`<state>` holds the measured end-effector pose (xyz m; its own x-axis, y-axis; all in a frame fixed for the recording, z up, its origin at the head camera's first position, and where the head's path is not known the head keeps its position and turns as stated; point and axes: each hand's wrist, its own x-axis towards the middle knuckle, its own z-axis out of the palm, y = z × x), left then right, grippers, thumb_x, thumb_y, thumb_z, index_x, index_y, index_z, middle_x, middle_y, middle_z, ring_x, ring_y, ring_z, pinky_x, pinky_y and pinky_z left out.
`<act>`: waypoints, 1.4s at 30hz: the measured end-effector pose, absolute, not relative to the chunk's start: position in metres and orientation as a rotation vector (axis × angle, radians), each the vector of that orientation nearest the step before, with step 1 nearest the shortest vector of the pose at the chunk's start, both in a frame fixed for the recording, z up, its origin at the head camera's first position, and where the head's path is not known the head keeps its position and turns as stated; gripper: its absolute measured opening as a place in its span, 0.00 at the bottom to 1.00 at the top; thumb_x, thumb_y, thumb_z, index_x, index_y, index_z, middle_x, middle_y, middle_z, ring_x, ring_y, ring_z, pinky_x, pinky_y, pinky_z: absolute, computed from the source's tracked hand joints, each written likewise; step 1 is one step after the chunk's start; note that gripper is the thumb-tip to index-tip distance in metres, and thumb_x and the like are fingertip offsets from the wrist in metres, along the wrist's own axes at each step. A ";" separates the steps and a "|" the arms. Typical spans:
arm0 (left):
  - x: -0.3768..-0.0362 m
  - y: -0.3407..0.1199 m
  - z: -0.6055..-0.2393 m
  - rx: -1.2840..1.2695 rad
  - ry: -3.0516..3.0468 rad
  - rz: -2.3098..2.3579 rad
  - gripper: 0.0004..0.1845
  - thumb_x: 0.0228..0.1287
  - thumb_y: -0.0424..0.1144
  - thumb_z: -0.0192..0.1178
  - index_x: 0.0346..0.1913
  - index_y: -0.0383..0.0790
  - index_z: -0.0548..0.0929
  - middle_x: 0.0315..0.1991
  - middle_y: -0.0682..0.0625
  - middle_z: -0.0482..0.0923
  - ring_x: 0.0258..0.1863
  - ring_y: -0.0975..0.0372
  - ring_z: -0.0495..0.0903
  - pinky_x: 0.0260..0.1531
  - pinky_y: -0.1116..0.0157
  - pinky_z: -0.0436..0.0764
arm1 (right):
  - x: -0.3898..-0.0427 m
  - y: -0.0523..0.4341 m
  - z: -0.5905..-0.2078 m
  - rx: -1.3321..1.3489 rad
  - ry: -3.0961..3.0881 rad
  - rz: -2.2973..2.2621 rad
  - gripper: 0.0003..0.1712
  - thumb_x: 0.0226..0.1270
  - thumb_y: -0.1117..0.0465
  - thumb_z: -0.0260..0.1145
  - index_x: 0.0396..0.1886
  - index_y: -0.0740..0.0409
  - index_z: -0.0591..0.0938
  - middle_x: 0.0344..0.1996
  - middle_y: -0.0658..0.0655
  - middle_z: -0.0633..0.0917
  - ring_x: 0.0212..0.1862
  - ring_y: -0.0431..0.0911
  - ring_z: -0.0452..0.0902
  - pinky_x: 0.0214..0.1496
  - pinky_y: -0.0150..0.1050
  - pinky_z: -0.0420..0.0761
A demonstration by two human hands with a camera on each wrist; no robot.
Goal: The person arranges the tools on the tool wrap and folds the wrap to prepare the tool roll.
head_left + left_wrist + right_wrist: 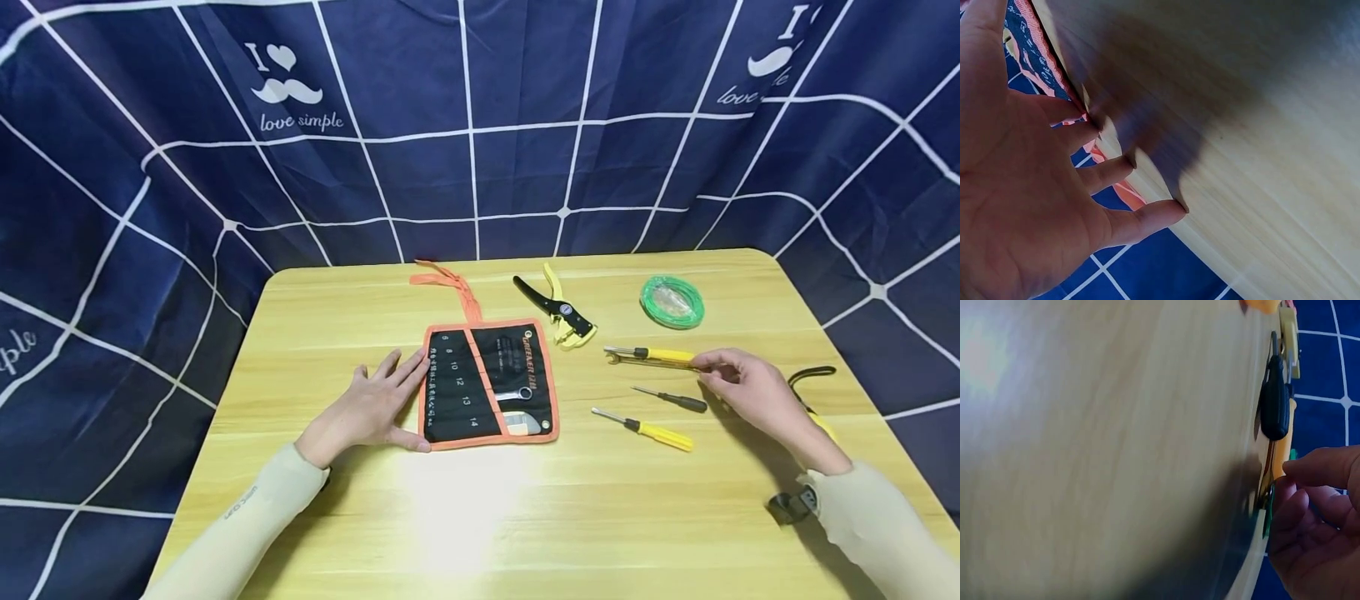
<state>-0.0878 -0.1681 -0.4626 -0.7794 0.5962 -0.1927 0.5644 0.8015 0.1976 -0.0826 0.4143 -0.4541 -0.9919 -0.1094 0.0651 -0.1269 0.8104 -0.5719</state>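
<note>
1. The left hand (375, 408) lies flat on the wooden counter (480, 517), its grip open with straight fingers, the fingertips touching the left edge of the black, orange-trimmed tool pouch (487, 383).
2. The pouch lies unrolled at the counter's middle, with 2 wrenches (517, 408) showing in its right half.
3. The right hand (750, 392) pinches the end of a yellow-handled tool (651, 357) that lies flat on the counter, right of the pouch.
4. Just in front of it lie 2 screwdrivers: a black-handled one (671, 399) and a yellow-handled one (645, 428).
5. Behind them sit a wire stripper (558, 310) and a green wire coil (672, 302).
</note>
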 end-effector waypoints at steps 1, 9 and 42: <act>-0.088 -0.168 -0.462 0.897 2.743 0.188 0.72 0.56 0.79 0.70 0.89 0.36 0.52 0.89 0.42 0.47 0.84 0.35 0.50 0.63 0.21 0.65 | -0.084 0.415 -0.454 0.195 -2.962 0.933 0.11 0.80 0.64 0.70 0.56 0.60 0.90 0.48 0.63 0.91 0.42 0.24 0.77 0.39 0.24 0.75; -0.089 -0.169 -0.464 0.889 2.739 0.161 0.73 0.56 0.81 0.68 0.89 0.37 0.51 0.89 0.42 0.45 0.85 0.36 0.50 0.64 0.22 0.64 | -0.090 0.418 -0.454 0.202 -2.955 0.844 0.09 0.77 0.65 0.71 0.52 0.59 0.92 0.51 0.64 0.90 0.41 0.23 0.75 0.38 0.24 0.74; -0.087 -0.167 -0.465 0.884 2.759 0.144 0.73 0.55 0.82 0.67 0.89 0.37 0.51 0.89 0.42 0.46 0.84 0.35 0.50 0.63 0.21 0.65 | -0.107 0.422 -0.450 0.482 -3.119 0.665 0.03 0.72 0.65 0.77 0.39 0.57 0.89 0.35 0.50 0.89 0.40 0.47 0.82 0.42 0.46 0.79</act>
